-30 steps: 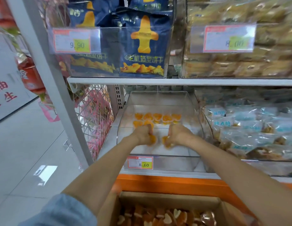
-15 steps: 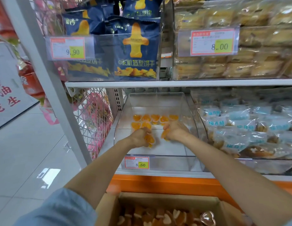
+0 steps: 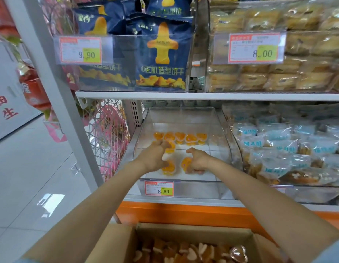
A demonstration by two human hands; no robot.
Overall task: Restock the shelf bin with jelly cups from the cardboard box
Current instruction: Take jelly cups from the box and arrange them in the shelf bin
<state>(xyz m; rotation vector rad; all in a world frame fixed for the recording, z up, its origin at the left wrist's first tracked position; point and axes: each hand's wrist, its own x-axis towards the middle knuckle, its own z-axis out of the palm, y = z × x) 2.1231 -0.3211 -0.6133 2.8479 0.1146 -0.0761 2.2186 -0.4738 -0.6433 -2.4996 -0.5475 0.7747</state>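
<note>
Inside the clear shelf bin (image 3: 201,189), head view: both hands are over the bin floor, mid-bin. R hand (image 3: 198,161) has its grip curled round one orange jelly cup (image 3: 186,164), thumb on top, fingers under. L hand (image 3: 154,155) is a bit deeper in, back of hand to camera, fingertips bent onto another cup (image 3: 171,147). Can't tell if that grip is pinching it or only touching. One more cup (image 3: 168,168) lies on the bin floor just beside the L wrist, apparently loose.

Rest of the stock: a row of jelly cups (image 3: 181,138) sits on the floor farther back, short of the bin's back wall; most of the floor is bare, so restock is prob. at an early stage. Cardboard box (image 3: 193,230) sits open below the bin front, many cups inside, some w/ heart-shaped lids. Price tag (image 3: 159,189) reading 8.60 is clipped to the bin front. Packet bin (image 3: 278,149) of blue-white packs is just beside the shelf bin, on its right.

Handling, my guess: cups are small and light, thin plastic w/ film lid, smooth so likely a bit slippery, soft fill, so squeezing hard may dent the wall or pop the seal. Best held at the rim or side walls w/ thumb opposite fingers, not pressing the lid; several per hand looks feasible but drops are likely.
</note>
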